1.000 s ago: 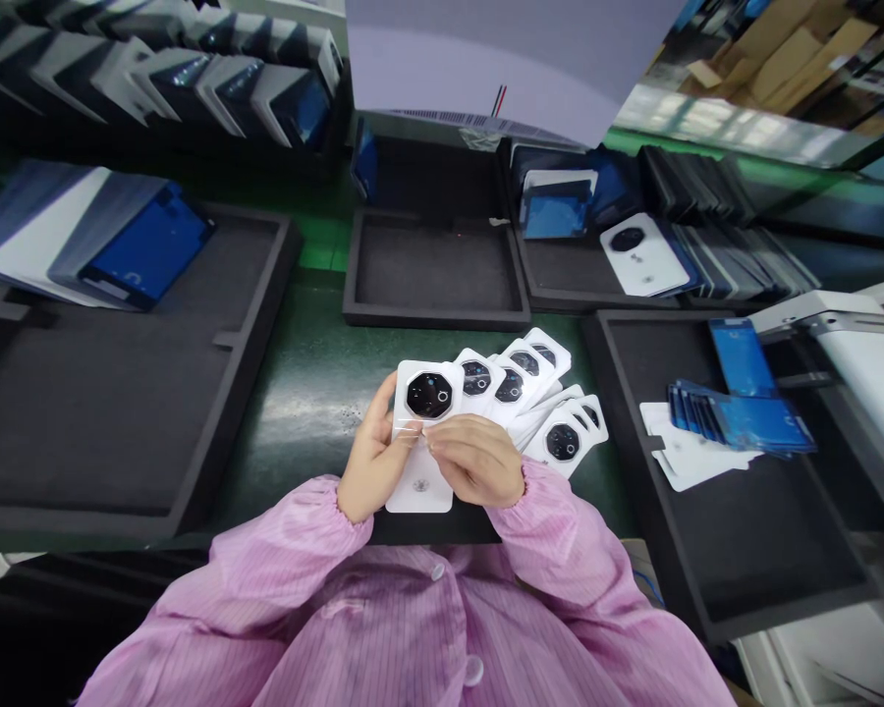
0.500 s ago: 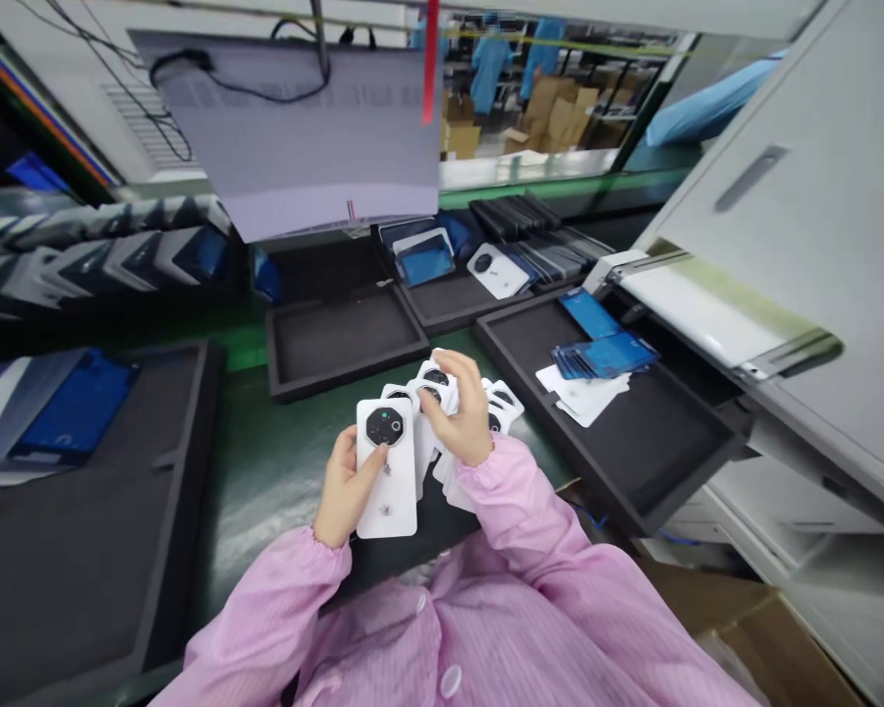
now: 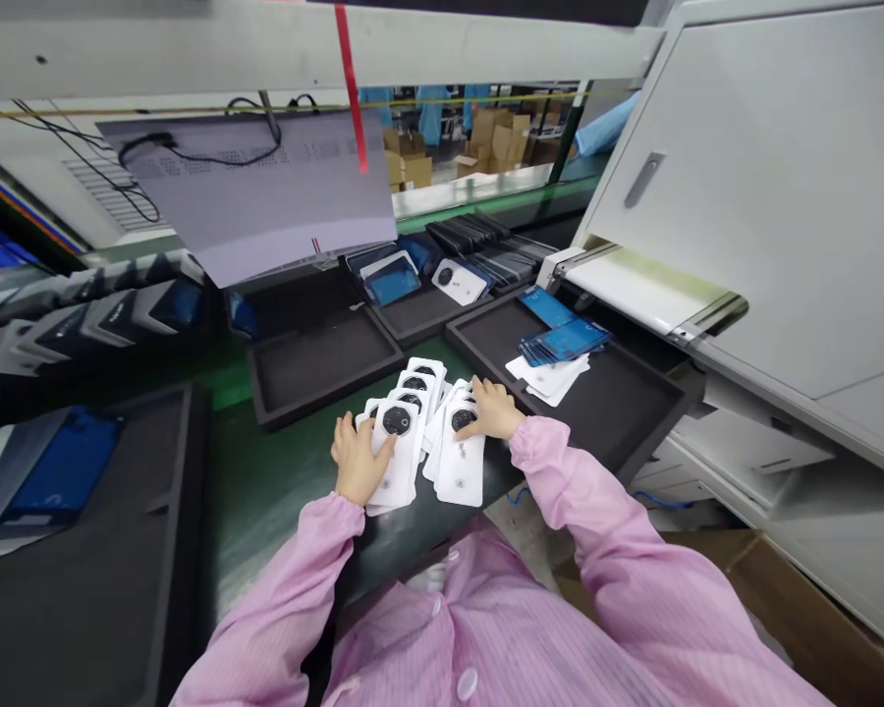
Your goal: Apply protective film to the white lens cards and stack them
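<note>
Two overlapping groups of white phone back covers with black octagonal camera areas lie before me on the dark green bench. My left hand point(image 3: 357, 462) holds the front cover point(image 3: 399, 471) of the left group, its thumb on the face and fingers along the left side. Toward the right, my right hand point(image 3: 495, 410) grips the top cover point(image 3: 461, 473) of the other group at its upper right edge, thumb near the camera area. More covers point(image 3: 421, 378) fan out behind the left one. The undersides of both groups are hidden.
At the right, a black tray point(image 3: 619, 412) holds blue film-covered panels point(image 3: 567, 341) and white pieces point(image 3: 549, 378). Further black trays point(image 3: 324, 358) stand behind and at the left point(image 3: 147, 550). A white conveyor point(image 3: 648, 290) juts from the cabinet point(image 3: 766, 177) at right.
My left hand has set the cover it held up down onto the left group. My right hand has moved from the rear covers to the right group. The view has shifted.
</note>
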### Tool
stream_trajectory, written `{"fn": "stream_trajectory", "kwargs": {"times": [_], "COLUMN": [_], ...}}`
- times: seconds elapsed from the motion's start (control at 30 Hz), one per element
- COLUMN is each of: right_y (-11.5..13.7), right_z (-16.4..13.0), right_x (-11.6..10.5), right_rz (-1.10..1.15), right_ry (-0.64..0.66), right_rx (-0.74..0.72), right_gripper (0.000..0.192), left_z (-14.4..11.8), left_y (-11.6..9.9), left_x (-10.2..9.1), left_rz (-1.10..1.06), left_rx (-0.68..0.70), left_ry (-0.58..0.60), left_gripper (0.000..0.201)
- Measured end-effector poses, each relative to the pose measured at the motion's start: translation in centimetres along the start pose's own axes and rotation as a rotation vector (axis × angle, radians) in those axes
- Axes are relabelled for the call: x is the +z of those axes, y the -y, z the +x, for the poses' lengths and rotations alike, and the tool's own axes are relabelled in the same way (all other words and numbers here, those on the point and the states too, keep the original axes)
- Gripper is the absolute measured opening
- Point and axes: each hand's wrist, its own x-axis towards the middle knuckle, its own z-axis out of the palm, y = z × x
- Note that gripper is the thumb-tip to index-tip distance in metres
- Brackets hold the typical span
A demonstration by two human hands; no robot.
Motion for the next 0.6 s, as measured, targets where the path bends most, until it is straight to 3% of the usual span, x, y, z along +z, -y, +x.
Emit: {"fn": "stream_trajectory", "kwargs": {"times": [0.17, 0.33, 0.6], "right_y": [1.4, 1.5, -1.2], "right_z": [1.4, 1.3, -0.9], "right_x": [-0.2, 0.3, -2.5], "right_rz": [0.096, 0.197, 0.353], "right_ry": [0.022, 0.082, 0.188], "right_rx": [0.018, -0.022, -0.052], "right_gripper": [0.128, 0.115, 0.059], "left_z": [0.5, 1.2, 2.3], "left_y": [0.4, -0.3, -0.9], "left_x": [1.1, 2.6, 2.7], "left_rz": [-0.098, -0.182, -0.272], "left_rx": [0.044, 0.053, 0.028], "left_ry": [0.034, -0.012, -0.014], "left_gripper": [0.035, 0.036, 0.050]}}
